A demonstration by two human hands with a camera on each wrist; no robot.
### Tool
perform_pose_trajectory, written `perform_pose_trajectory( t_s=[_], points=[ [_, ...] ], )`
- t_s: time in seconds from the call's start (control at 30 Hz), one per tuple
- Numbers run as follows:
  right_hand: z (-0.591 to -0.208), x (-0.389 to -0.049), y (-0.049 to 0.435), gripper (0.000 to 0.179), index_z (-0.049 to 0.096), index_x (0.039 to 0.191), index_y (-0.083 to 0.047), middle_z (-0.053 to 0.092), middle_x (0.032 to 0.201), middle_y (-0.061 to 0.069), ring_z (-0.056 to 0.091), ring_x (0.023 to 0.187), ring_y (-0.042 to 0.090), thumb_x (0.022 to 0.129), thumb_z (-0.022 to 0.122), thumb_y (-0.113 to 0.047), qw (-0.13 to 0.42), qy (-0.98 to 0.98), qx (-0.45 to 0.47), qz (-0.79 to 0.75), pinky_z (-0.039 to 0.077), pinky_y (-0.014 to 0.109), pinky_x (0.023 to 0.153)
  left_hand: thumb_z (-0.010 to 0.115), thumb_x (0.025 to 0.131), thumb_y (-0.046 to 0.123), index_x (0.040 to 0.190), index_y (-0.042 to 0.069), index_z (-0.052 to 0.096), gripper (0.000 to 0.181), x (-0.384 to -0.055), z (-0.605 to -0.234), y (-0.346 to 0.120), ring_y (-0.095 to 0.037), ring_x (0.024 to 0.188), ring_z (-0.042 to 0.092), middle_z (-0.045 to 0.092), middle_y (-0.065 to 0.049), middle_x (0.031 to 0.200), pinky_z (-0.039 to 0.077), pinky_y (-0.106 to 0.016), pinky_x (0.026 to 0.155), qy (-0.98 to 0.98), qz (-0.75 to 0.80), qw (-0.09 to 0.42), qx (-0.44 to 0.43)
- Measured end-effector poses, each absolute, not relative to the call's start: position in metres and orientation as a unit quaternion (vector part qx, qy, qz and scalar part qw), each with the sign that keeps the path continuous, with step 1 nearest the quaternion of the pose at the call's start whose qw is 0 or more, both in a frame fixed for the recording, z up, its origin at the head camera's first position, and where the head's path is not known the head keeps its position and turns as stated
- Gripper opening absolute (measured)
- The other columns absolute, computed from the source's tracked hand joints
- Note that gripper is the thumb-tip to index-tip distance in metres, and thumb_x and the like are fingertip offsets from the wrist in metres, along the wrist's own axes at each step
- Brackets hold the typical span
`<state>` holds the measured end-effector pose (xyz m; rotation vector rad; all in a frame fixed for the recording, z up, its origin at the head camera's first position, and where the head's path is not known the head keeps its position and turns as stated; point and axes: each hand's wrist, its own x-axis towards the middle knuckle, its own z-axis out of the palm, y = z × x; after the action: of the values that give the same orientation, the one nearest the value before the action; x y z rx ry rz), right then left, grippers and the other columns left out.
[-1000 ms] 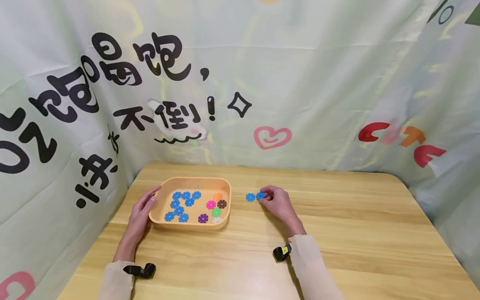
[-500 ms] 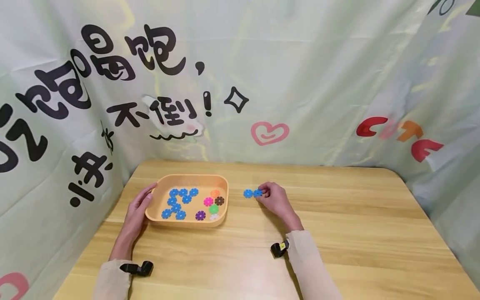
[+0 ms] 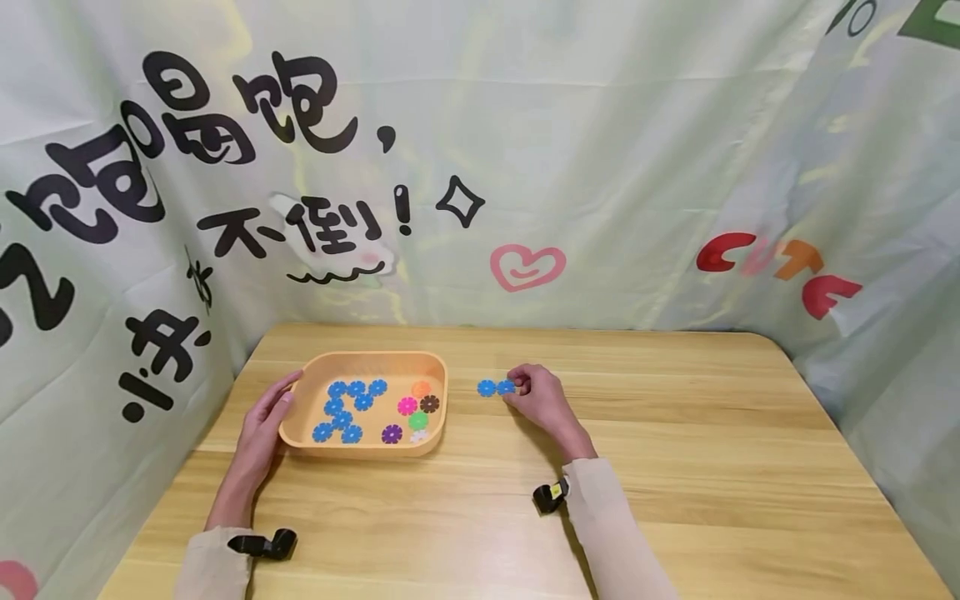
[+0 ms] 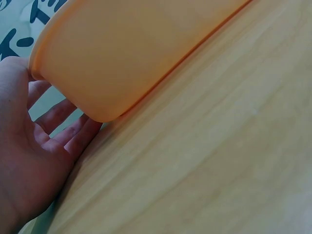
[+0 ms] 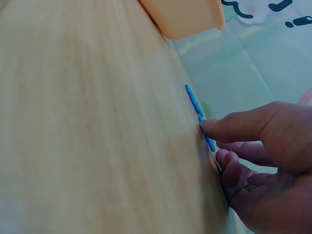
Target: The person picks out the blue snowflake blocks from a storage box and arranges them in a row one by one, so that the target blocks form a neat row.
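My right hand (image 3: 542, 400) pinches the right-hand one of two blue snowflake discs (image 3: 487, 388), which lie joined edge to edge just right of the tray. In the right wrist view the thumb presses the near face of this blue disc (image 5: 209, 140), the pair seen edge-on close over the table. At the left end of an orange plastic tray (image 3: 360, 451), my left hand (image 3: 258, 429) rests with spread fingers touching the outer wall and the thumb by the rim. Inside the tray lie several linked blue snowflake discs (image 3: 342, 419).
Loose discs sit in the tray's right side: orange (image 3: 421, 389), pink (image 3: 407, 406), brown (image 3: 429, 403), green (image 3: 417, 420), purple (image 3: 392, 433) and white (image 3: 418, 436). A printed cloth (image 3: 600, 167) hangs behind the wooden table (image 3: 712, 467).
The head view has shifted, so everything sits a little further left. The right fingers cover less of the right blue disc than a second ago. The left hand stays at the tray.
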<state>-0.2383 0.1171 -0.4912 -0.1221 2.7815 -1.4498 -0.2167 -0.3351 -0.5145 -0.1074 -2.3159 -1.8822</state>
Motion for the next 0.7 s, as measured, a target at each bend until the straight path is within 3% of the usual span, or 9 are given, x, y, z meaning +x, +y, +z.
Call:
perform_pose_trajectory(
  t_s=[0.43,0.7],
  points=[
    [-0.487,-0.235,0.118,0.028,0.067,0.12,0.002,0.064,0.106,0.013,0.06,0.09,0.023,0.094,0.073,-0.006,-0.026,0.836,-0.032,-0.547,0.051,0.027,0.074,0.049,0.11,0.032,0.154,0.009,0.048,0.049,-0.218,-0.517,-0.335,-0.003,0.122,0.052,0.046,-0.002,0.152,0.047,-0.012,0.095,-0.769,-0.635,0.073,-0.026],
    [-0.463,-0.226,0.106,0.027,0.066,0.122,-0.001,0.064,0.114,0.016,0.063,0.099,0.029,0.096,0.072,-0.007,-0.051,0.814,-0.065,-0.574,0.055,0.032,0.079,0.049,0.11,0.029,0.153,0.009,0.048,0.047,-0.22,-0.516,-0.337,-0.003,0.122,0.052,0.048,0.001,0.151,0.047,-0.012,0.095,-0.768,-0.634,0.082,-0.036]
  ],
)
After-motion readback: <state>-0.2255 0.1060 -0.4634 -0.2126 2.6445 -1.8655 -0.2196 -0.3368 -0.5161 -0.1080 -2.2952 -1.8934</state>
